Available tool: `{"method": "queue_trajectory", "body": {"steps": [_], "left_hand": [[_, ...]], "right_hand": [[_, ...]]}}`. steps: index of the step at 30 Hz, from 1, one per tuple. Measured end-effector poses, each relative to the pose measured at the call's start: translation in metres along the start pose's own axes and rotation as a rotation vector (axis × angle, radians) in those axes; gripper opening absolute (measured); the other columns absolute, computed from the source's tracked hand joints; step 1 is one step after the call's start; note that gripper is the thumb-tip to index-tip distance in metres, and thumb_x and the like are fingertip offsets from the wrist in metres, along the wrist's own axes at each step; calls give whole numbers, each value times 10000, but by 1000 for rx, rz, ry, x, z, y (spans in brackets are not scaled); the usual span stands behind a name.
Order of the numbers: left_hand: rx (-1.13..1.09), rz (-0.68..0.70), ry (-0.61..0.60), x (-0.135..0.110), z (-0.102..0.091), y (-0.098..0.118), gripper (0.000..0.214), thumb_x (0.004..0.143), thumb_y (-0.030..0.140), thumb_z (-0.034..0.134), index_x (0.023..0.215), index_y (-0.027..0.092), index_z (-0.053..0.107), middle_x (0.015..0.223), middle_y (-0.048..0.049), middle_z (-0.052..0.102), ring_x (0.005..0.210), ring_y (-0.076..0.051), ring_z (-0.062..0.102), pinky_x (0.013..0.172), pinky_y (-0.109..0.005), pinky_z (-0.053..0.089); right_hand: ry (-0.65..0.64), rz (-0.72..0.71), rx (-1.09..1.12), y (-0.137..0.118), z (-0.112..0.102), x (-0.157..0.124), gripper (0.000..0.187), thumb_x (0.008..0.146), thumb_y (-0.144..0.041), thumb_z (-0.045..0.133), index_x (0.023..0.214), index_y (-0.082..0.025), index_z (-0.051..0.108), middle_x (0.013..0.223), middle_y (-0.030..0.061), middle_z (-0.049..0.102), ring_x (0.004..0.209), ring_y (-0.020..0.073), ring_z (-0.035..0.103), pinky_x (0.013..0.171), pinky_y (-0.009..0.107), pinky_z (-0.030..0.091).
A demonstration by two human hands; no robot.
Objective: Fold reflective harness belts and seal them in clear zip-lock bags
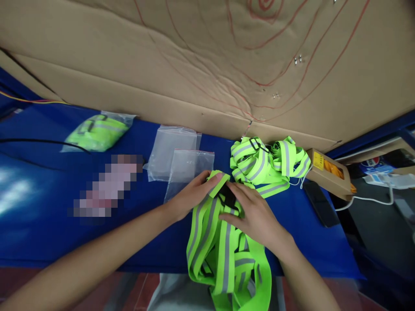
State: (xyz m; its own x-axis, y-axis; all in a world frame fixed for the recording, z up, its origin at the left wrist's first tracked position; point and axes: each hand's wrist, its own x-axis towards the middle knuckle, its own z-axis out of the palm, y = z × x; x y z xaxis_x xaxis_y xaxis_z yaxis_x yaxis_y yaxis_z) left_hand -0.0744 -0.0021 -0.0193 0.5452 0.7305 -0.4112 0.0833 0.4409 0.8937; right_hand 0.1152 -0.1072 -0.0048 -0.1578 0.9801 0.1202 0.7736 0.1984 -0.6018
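At the near edge of the blue table (65,242), dead centre, we have the neon-green reflective strap vest with grey bands (223,255). Its tail hangs off toward 6 o'clock. Our left hand (191,196) pinches the folded top end. Our right hand (256,216) lies flat, fingers extended, pressing the black plastic buckle (228,196). Our read: mid-fold, bundle not compact yet. Next move needs the loose tail gathered tight. Empty clear zip bag with red seal (188,168) sits at 11 o'clock, just beside the left fingers.
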Motion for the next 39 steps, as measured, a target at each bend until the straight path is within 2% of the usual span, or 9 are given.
{"method": "queue_trajectory", "body": {"steps": [7, 10, 13, 17, 22, 29, 34, 36, 39], "left_hand": [[300, 462, -197, -1, -17, 8, 967, 757, 553, 868, 1524, 271, 350, 1433, -138, 565, 1263, -311, 611, 1031, -427, 526], [462, 726, -132, -5, -19, 9, 931, 777, 394, 891, 1543, 320, 368, 1608, -141, 381, 1452, -342, 453, 1132, -463, 478], [569, 925, -203, -11, -17, 13, 838, 827, 319, 853, 1541, 350, 414, 1623, -124, 383, 1527, -349, 356, 1228, -507, 385], [713, 994, -338, -15, -15, 15, 684, 910, 276, 755, 1525, 315, 456, 1581, -154, 434, 1492, -335, 429, 1229, -525, 396], [1076, 1304, -160, -10, -17, 7, 501, 933, 203, 692, 1413, 267, 563, 1568, -180, 422, 1479, -368, 430, 1152, -583, 457], [1215, 1358, -142, -13, -17, 9, 402, 982, 132, 567, 1369, 241, 588, 1517, -180, 501, 1406, -314, 531, 1067, -478, 553], [1462, 1310, 31, -15, -20, 10, 436, 965, 95, 559, 1372, 242, 612, 1436, -144, 617, 1239, -306, 639, 989, -463, 577], [1453, 1306, 76, -18, -21, 17, 424, 963, 113, 583, 1368, 227, 622, 1454, -154, 607, 1260, -313, 625, 996, -458, 568], [1411, 1394, 120, -32, -20, 36, 417, 969, 82, 553, 1355, 220, 627, 1460, -148, 610, 1278, -295, 613, 1016, -439, 554]], "right_hand": [[32, 249, 583, -1, -23, 0, 343, 942, -459, 698, 1232, -284, 752, 1221, 46, 767, 1149, 298, 710, 985, 432, 566], [156, 514, 803, 1, -24, -1, 347, 802, -537, 807, 1030, -276, 831, 1159, 40, 789, 1171, 339, 698, 959, 433, 569], [99, 648, 1004, 1, -21, 2, 396, 729, -573, 843, 946, -242, 845, 1063, 57, 810, 1110, 349, 728, 924, 427, 583], [30, 466, 944, 1, -19, 5, 327, 799, -562, 807, 885, -247, 833, 928, 34, 807, 1039, 300, 747, 905, 388, 600], [-12, 356, 865, 6, -15, 0, 395, 707, -475, 899, 1021, -257, 802, 998, 11, 787, 969, 263, 757, 827, 370, 653], [-43, 277, 706, 13, -13, 3, 433, 751, -440, 880, 1112, -238, 751, 1062, 21, 778, 946, 243, 757, 816, 377, 653], [501, -157, 107, -18, -18, -5, 212, 964, -227, 673, 1174, -250, 686, 1135, 41, 764, 1113, 219, 694, 993, 406, 537], [366, -400, -111, -36, -14, -14, 181, 1011, -267, 614, 1179, -240, 676, 1174, 42, 762, 1144, 219, 669, 1038, 431, 473], [80, -492, -464, -54, -8, -28, 326, 1046, -422, 583, 1264, -194, 666, 1221, 52, 759, 1103, 219, 654, 981, 420, 406]]}}
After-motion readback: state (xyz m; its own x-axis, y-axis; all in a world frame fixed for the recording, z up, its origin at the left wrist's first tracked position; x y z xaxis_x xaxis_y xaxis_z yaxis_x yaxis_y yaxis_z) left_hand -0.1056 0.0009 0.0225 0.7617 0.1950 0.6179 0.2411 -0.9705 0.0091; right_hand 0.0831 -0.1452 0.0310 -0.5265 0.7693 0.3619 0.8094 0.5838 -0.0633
